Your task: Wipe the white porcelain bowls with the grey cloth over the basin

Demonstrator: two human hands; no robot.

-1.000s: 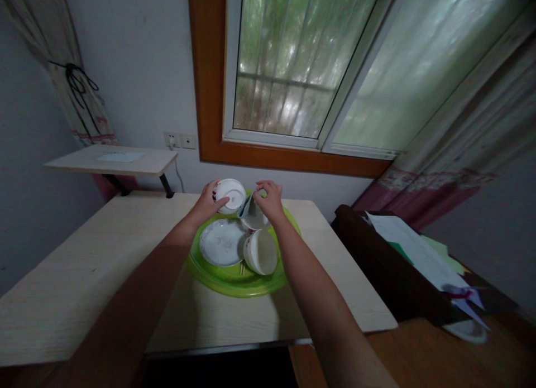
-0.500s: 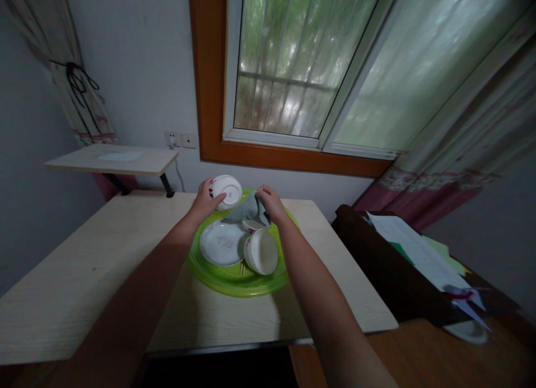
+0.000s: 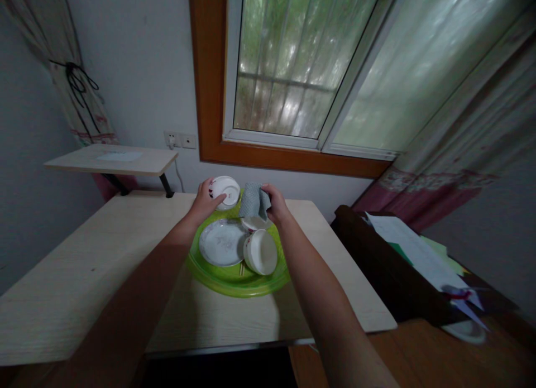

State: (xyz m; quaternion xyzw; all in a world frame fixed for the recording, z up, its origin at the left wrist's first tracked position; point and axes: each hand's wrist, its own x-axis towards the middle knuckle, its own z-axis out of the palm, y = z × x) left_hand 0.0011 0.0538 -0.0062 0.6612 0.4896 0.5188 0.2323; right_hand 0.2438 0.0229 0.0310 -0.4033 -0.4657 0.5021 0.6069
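Observation:
My left hand (image 3: pixel 205 201) is closed on a white bowl (image 3: pixel 226 191) with a dark red pattern, its base turned toward me. Bunched in my right hand (image 3: pixel 274 202) is a grey-blue cloth (image 3: pixel 253 200), held just right of that bowl and apart from it. Below them a round green tray (image 3: pixel 238 289) carries a white plate (image 3: pixel 221 243) with a faint print. A second white bowl (image 3: pixel 263 253) lies tipped on its side against the plate. Partly hidden under the cloth is another bowl (image 3: pixel 253 223). A bit of the chopsticks (image 3: pixel 242 269) shows beside the tipped bowl.
The tray stands on a pale wooden table (image 3: pixel 100 276). A small raised shelf (image 3: pixel 113 160) with a paper sheet is at the back left. Papers (image 3: pixel 410 248) lie on a dark brown piece of furniture to the right. Behind the table is a window (image 3: pixel 288 70).
The cloth has unfolded and now hangs broadly from my right hand, which has shifted slightly right. My left hand has moved the bowl a little left.

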